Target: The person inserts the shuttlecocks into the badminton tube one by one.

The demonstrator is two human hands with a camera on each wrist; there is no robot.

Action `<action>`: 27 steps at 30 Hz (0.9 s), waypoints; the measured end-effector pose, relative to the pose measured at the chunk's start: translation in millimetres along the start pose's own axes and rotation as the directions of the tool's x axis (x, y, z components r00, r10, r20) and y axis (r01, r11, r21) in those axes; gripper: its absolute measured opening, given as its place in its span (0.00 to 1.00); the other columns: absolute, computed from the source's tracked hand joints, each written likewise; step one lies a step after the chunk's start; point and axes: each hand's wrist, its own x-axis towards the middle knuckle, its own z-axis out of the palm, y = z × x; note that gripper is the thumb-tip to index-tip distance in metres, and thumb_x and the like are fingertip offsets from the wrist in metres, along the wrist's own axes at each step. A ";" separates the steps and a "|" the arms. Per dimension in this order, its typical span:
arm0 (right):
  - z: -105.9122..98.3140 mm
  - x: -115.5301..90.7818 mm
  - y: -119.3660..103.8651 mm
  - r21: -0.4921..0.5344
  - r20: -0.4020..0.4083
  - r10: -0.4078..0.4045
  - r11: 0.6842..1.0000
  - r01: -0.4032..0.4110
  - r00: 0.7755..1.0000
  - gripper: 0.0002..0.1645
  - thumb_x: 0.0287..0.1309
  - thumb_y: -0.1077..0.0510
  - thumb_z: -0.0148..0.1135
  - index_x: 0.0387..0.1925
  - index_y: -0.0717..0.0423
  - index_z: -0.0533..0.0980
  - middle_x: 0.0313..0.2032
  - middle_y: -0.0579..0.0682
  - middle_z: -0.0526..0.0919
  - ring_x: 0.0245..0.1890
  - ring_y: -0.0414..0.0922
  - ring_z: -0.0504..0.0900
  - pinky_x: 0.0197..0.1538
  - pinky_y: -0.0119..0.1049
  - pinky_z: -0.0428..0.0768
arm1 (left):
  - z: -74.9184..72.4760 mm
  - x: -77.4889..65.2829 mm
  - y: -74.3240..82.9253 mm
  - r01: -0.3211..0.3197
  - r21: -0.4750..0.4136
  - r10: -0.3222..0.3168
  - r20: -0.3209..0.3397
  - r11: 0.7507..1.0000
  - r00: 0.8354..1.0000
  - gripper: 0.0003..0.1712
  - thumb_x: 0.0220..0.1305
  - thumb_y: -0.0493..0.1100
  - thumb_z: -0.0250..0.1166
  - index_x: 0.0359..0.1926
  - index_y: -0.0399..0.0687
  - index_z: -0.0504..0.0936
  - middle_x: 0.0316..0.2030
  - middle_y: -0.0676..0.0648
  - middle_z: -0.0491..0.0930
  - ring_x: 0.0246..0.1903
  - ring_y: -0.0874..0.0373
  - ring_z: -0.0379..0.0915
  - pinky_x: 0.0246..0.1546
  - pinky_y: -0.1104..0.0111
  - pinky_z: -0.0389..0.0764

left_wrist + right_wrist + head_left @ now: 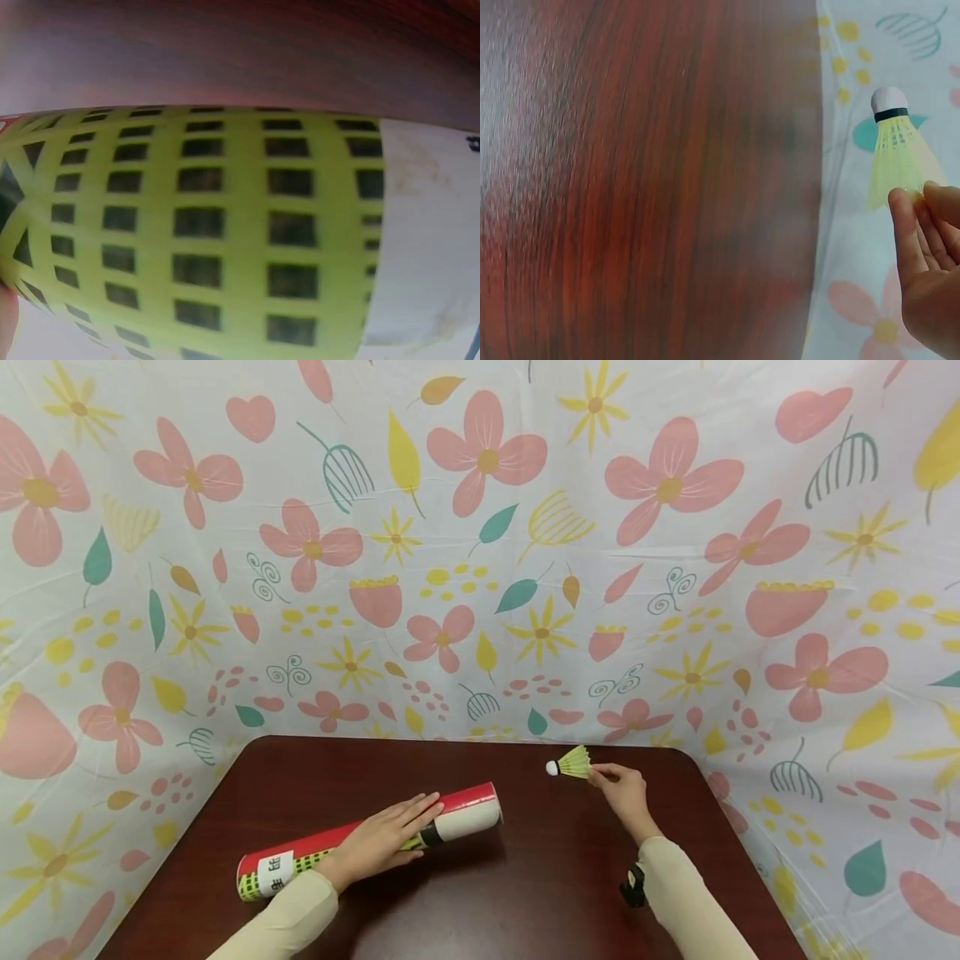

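A long red, white and yellow-green shuttlecock tube (468, 814) lies slanted on the table, its right end toward the back. My left hand (382, 839) grips it around the middle, fingers over the top and thumb along the near side. Close up, the left wrist view shows the tube's green grid pattern (202, 225) and a white label. To the right, my right hand (625, 789) pinches a yellow shuttlecock (573, 763) by its skirt rim, with the white cork pointing left. In the right wrist view the fingertips (901, 201) hold the skirt's edge.
The dark red-brown table (540, 877) has rounded back corners. A flower-printed white cloth (480, 552) hangs behind it and along both sides. A small black device (633, 885) is strapped at the right wrist.
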 end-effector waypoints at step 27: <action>31.2 -48.6 -60.6 0.258 0.198 -0.147 0.962 0.093 0.969 0.10 0.58 0.63 0.66 0.40 0.66 0.83 0.33 0.61 0.86 0.32 0.41 0.85 0.37 0.36 0.82 | 1.9 -1.3 -3.2 0.016 0.014 -0.016 0.000 1.000 1.000 0.52 0.52 0.50 0.75 0.73 0.44 0.58 0.69 0.42 0.61 0.65 0.48 0.63 0.59 0.57 0.72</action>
